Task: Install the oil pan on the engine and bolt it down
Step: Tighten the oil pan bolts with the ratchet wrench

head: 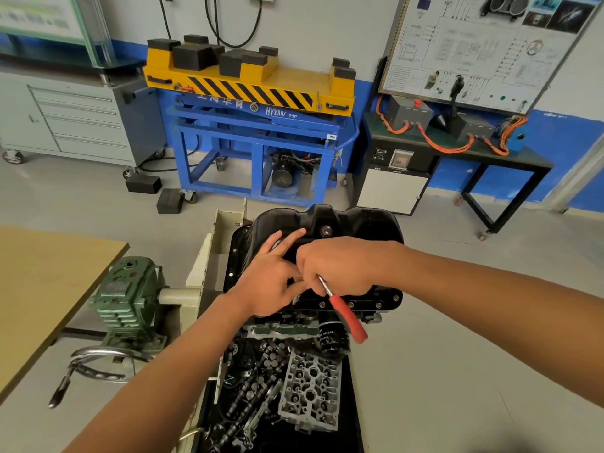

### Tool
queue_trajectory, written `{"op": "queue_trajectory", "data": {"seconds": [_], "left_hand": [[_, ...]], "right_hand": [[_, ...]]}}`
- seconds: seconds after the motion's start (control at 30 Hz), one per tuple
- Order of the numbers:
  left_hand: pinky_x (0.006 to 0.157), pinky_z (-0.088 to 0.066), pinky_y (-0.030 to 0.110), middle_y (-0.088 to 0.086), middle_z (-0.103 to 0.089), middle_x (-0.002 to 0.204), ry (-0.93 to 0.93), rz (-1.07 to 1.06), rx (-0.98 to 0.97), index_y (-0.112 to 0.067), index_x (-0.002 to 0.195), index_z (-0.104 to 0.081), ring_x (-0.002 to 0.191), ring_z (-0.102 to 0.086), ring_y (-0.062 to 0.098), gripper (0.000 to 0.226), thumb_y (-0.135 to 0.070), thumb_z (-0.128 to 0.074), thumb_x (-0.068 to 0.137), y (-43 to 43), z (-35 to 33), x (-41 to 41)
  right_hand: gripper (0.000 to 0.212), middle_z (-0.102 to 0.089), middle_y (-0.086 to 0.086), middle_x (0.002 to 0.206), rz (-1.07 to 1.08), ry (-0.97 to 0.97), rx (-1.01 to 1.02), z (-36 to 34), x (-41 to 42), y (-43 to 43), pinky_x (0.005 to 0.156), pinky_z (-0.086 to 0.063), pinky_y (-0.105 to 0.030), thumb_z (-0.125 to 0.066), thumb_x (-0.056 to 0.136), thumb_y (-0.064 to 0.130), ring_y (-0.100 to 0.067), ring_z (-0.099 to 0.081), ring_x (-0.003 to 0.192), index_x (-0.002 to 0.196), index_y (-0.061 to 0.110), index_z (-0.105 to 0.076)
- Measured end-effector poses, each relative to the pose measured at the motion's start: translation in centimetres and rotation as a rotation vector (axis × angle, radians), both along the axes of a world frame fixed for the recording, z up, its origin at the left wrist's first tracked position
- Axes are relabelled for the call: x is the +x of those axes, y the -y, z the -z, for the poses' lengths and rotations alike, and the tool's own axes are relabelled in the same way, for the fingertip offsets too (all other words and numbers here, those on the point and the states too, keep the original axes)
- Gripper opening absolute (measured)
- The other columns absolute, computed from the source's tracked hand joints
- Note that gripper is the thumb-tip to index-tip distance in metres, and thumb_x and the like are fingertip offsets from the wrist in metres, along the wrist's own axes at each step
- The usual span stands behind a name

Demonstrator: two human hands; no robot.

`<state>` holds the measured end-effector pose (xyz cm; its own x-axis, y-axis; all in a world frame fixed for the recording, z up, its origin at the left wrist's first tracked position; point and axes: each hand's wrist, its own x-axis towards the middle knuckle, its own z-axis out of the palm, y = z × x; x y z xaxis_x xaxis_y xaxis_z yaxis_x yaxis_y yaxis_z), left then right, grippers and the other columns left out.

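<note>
1. The oil pan (353,223) sat on the engine (287,317).
2. The left hand (271,284) rested on the pan, fingers outstretched.
3. The right hand (340,266), over the pan's near flange, grasped a red-handled tool (348,317).

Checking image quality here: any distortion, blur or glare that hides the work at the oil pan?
Head view: wide-angle bending tilts the wall board and stretches both forearms; the left hand, right hand and red-handled tool are sharp; the black oil pan shows soft sheen but little surface detail; light is even, shadows faint.
</note>
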<state>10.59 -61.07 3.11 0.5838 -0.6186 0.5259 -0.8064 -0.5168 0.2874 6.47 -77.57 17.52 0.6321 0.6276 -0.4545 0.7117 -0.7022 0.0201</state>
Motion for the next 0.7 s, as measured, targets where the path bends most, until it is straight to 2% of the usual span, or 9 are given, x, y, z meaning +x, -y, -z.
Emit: {"op": "queue_trajectory", "data": {"seconds": [0.07, 0.13, 0.2, 0.3, 0.37, 0.47, 0.57, 0.63, 0.7], "left_hand": [[0.124, 0.005, 0.035, -0.014, -0.074, 0.078, 0.021, -0.006, -0.005, -0.031, 0.075, -0.075, 0.154, -0.008, 0.006, 0.032, -0.044, -0.053, 0.093, 0.0, 0.3, 0.3], [0.124, 0.005, 0.036, -0.011, -0.076, 0.083, 0.054, -0.027, 0.038, -0.03, 0.072, -0.073, 0.154, -0.007, 0.007, 0.028, -0.042, -0.054, 0.089, 0.0, 0.7, 0.6], [0.124, 0.005, 0.036, -0.008, -0.077, 0.092, 0.144, -0.08, 0.143, -0.029, 0.08, -0.077, 0.153, -0.01, 0.01, 0.028, -0.042, -0.052, 0.083, 0.2, 1.1, 1.0], [0.124, -0.003, 0.038, -0.007, -0.077, 0.089, 0.236, -0.089, 0.141, -0.029, 0.081, -0.079, 0.141, -0.031, 0.02, 0.03, -0.041, -0.052, 0.082, 0.5, 1.4, 1.5], [0.123, -0.001, 0.035, -0.002, -0.077, 0.101, 0.271, -0.097, 0.113, -0.026, 0.086, -0.081, 0.139, -0.034, 0.021, 0.035, -0.041, -0.048, 0.085, 0.6, 1.4, 1.8], [0.124, 0.006, 0.032, 0.0, -0.069, 0.128, 0.271, -0.161, 0.18, -0.026, 0.098, -0.081, 0.149, -0.018, 0.015, 0.032, -0.04, -0.053, 0.09, 0.5, 1.6, 2.0], [0.124, 0.007, 0.035, -0.007, -0.066, 0.133, 0.242, -0.204, 0.32, -0.031, 0.1, -0.079, 0.153, 0.004, 0.008, 0.02, -0.039, -0.063, 0.092, 0.3, 2.1, 2.2], [0.124, 0.006, 0.036, -0.012, -0.067, 0.13, 0.251, -0.217, 0.363, -0.034, 0.105, -0.076, 0.153, 0.012, 0.007, 0.022, -0.045, -0.061, 0.094, 0.3, 2.0, 2.1], [0.124, 0.006, 0.034, -0.012, -0.07, 0.123, 0.263, -0.202, 0.333, -0.034, 0.107, -0.075, 0.154, 0.008, 0.008, 0.026, -0.047, -0.056, 0.094, 0.4, 1.9, 2.0]], "right_hand": [[0.013, -0.069, -0.002, 0.096, 0.04, -0.064, 0.108, -0.2, 0.2, 0.1, 0.083, -0.052, -0.039, -0.066, 0.087, 0.009, -0.02, -0.063, 0.086, 0.083, 0.018, -0.073], [0.006, -0.068, 0.005, 0.084, 0.098, -0.067, 0.22, 0.1, 0.2, -0.1, 0.077, -0.052, -0.038, -0.071, 0.088, 0.024, -0.014, -0.06, 0.076, 0.087, 0.019, -0.075], [0.017, -0.061, 0.012, 0.077, 0.165, 0.023, 0.295, 0.6, 0.2, -0.4, 0.064, -0.048, -0.032, -0.074, 0.084, 0.034, -0.006, -0.054, 0.07, 0.091, 0.019, -0.076], [0.019, -0.062, 0.008, 0.077, 0.185, 0.141, 0.267, 1.5, 0.4, -1.1, 0.053, -0.037, -0.028, -0.074, 0.082, 0.035, -0.007, -0.053, 0.067, 0.089, 0.017, -0.076], [0.02, -0.06, 0.008, 0.073, 0.172, 0.139, 0.247, 1.7, 0.5, -1.4, 0.051, -0.033, -0.027, -0.073, 0.083, 0.036, -0.013, -0.057, 0.067, 0.087, 0.017, -0.073], [0.025, -0.049, 0.011, 0.064, 0.088, 0.169, 0.229, 1.4, 0.4, -1.1, 0.051, -0.031, -0.028, -0.067, 0.089, 0.041, -0.008, -0.048, 0.059, 0.087, 0.017, -0.07], [0.041, -0.039, 0.01, 0.065, -0.062, 0.342, 0.144, 1.6, 0.4, -0.5, 0.057, -0.038, -0.034, -0.049, 0.098, 0.052, -0.008, -0.034, 0.053, 0.092, 0.014, -0.065], [0.048, -0.053, 0.003, 0.071, -0.112, 0.435, 0.118, 2.1, 0.4, -0.1, 0.063, -0.045, -0.038, -0.039, 0.101, 0.055, -0.014, -0.033, 0.054, 0.096, 0.013, -0.063], [0.051, -0.064, -0.004, 0.079, -0.112, 0.481, 0.145, 2.8, 0.6, 0.0, 0.064, -0.045, -0.038, -0.036, 0.102, 0.055, -0.019, -0.036, 0.059, 0.097, 0.012, -0.063]]}}
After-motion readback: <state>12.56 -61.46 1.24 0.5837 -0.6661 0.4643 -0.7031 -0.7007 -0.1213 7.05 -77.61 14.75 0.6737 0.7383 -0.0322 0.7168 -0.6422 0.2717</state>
